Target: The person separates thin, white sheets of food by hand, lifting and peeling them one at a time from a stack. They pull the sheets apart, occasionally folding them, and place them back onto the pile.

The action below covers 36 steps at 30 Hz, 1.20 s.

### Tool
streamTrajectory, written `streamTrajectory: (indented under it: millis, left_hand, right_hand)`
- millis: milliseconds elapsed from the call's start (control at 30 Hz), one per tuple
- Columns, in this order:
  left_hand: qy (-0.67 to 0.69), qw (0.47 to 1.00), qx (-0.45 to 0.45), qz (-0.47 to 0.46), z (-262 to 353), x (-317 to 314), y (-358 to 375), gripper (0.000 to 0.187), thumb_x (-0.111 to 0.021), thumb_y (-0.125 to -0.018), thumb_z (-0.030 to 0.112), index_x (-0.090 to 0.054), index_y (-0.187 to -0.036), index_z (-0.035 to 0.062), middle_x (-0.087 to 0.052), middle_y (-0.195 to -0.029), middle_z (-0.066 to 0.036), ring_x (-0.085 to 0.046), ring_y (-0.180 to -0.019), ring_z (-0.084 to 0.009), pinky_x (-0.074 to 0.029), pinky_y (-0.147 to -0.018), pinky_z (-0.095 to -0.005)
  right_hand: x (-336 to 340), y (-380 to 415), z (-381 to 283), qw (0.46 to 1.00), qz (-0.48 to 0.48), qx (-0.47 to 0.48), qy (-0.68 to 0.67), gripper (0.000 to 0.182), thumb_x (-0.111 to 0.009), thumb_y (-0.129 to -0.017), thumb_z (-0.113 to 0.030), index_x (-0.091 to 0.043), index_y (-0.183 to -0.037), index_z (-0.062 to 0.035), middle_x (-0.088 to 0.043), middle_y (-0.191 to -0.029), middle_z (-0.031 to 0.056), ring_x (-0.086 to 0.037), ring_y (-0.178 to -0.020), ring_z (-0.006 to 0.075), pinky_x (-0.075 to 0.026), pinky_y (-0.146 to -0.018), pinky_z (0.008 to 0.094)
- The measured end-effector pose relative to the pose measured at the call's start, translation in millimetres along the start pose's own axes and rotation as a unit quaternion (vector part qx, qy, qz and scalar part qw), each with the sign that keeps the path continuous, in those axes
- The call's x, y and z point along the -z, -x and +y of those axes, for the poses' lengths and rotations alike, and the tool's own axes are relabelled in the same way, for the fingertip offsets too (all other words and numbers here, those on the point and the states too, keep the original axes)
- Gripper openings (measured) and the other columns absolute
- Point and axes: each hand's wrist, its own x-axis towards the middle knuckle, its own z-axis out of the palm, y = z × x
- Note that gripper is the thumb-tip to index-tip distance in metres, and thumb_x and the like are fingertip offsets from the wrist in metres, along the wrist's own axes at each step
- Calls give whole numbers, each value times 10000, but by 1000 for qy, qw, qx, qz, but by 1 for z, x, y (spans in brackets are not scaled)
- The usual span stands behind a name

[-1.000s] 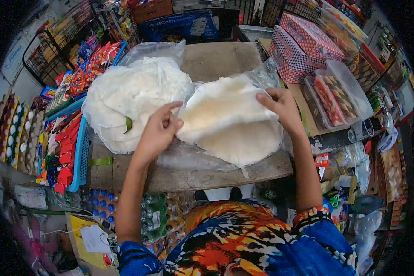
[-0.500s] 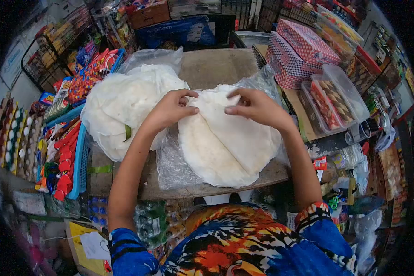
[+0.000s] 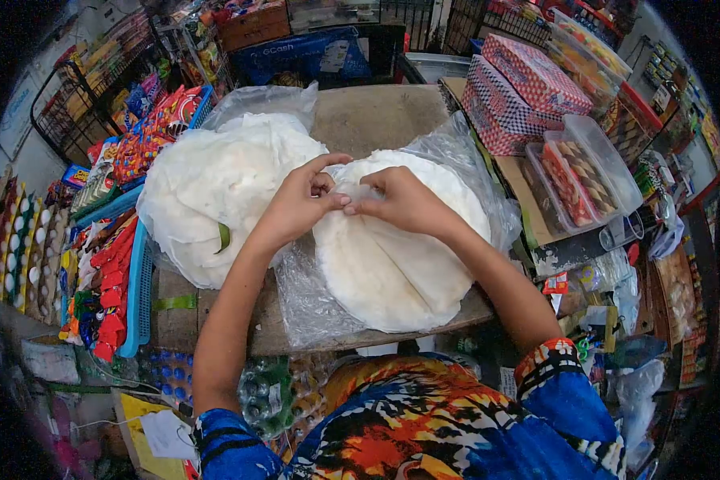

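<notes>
A round stack of thin, pale wrapper sheets (image 3: 400,272) lies in front of me on clear plastic (image 3: 312,300). At its upper left edge, my left hand (image 3: 302,200) pinches a sheet's edge between thumb and fingers, the index finger raised. My right hand (image 3: 404,200) is closed beside it, thumb and fingertips pinching the same edge. The two thumbs nearly meet. A fold line runs across the top sheet. To the left sits a larger, looser pile of wrapper sheets (image 3: 216,184) with a green leaf strip (image 3: 222,238) on it.
Everything rests on a worn wooden table (image 3: 376,116). Blue baskets (image 3: 140,280) of packaged snacks stand at the left, near egg trays (image 3: 28,248). Checkered boxes (image 3: 528,88) and a clear plastic tub (image 3: 588,172) of rolled snacks occupy the right side. Bottles (image 3: 264,396) stand below the table edge.
My right hand has moved left across the stack to meet my left hand, which has shifted slightly right. The right part of the stack is now uncovered.
</notes>
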Motion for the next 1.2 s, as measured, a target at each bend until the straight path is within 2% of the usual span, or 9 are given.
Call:
streamTrajectory:
  millis: [133, 167, 267, 567, 733, 933, 1000, 1067, 1200]
  left_hand:
    - [32, 998, 46, -17, 5, 6, 4, 531, -676, -781, 20, -503, -1282, 57, -535, -734, 35, -485, -681, -47, -393, -634, -204]
    - [40, 998, 39, 22, 3, 8, 4, 501, -669, -783, 16, -513, -1258, 29, -564, -748, 5, -510, -683, -70, -410, -634, -207]
    - [50, 997, 39, 42, -4, 18, 3, 484, -665, -801, 50, -504, -1256, 6, -654, -1004, -67, -597, -822, -108, -473, -705, -237]
    - [66, 993, 65, -75, -15, 12, 1, 397, -654, -808, 89, -552, -1161, -62, -635, -1023, -82, -586, -901, -140, -472, -789, -282]
    - [57, 993, 51, -89, -7, 7, 3, 529, -688, -792, 91, -473, -1254, -50, -603, -1119, -100, -587, -960, -150, -484, -827, -285]
    - [32, 988, 99, -118, 1, 0, 9, 635, -717, -776, 91, -406, -1315, -33, -569, -1180, -113, -594, -928, -146, -529, -713, -270]
    - [34, 983, 121, -135, 0, 2, 7, 623, -716, -783, 107, -413, -1309, -30, -575, -1164, -112, -597, -904, -141, -534, -678, -269]
    - [43, 983, 118, -135, 1, 7, 1, 579, -673, -825, 146, -403, -1302, -42, -581, -1144, -139, -619, -841, -151, -552, -712, -304]
    - [376, 925, 20, -45, 5, -1, -3, 698, -666, -860, 288, -320, -1367, -44, -518, -1268, -164, -583, -1067, -244, -526, -865, -360]
  right_hand:
    - [29, 0, 21, 992, 126, -11, 13, 307, -714, -761, -298, -694, -838, -1, -658, -754, 176, -639, -705, 316, -485, -668, 380]
    - [42, 4, 27, 982, 172, -69, 42, 262, -698, -785, -236, -681, -880, 7, -644, -702, 105, -595, -654, 136, -456, -596, 307]
    - [73, 20, 62, 936, 272, -141, -173, 247, -677, -819, -211, -678, -891, 25, -659, -759, 34, -595, -603, 94, -461, -549, 235]
    - [67, 35, 55, 949, 230, -143, -164, 352, -692, -824, -255, -651, -937, 76, -673, -794, 100, -622, -662, 139, -489, -618, 267]
    - [62, 36, 34, 976, 203, 1, 79, 607, -702, -788, -375, -487, -1235, -24, -594, -1112, 187, -568, -1046, 321, -451, -859, 386]
    - [74, 80, -13, 936, 138, -51, 319, 481, -704, -761, -421, -606, -979, -4, -614, -988, 204, -594, -925, 357, -462, -795, 429]
    - [70, 88, -21, 927, -103, -189, 308, 483, -675, -751, -488, -628, -825, -13, -638, -857, 200, -624, -818, 364, -471, -722, 458]
    - [53, 94, 2, 936, -37, -127, 327, 470, -626, -793, -483, -612, -740, -16, -622, -698, 166, -614, -689, 356, -452, -641, 451]
    - [51, 73, 25, 974, -78, -71, 201, 283, -567, -837, -277, -620, -749, -13, -610, -700, 205, -595, -703, 401, -469, -658, 460]
